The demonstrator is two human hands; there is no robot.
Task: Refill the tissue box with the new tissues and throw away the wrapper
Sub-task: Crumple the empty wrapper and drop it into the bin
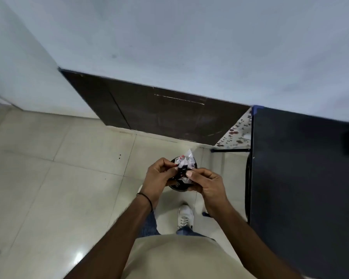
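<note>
A crumpled clear plastic wrapper [186,163] with red and dark print is pinched between both hands. My left hand [159,178] grips its left side and my right hand [208,185] grips its right side with the thumb on top. Directly below the hands a small black round bin [178,187] stands on the floor, mostly hidden by the hands and wrapper. The tissue box is not in view.
A dark table [302,178] fills the right side, its edge close to my right arm. A dark skirting panel [159,113] runs along the white wall ahead. Pale floor tiles [58,178] spread to the left. My white shoe [185,216] stands just behind the bin.
</note>
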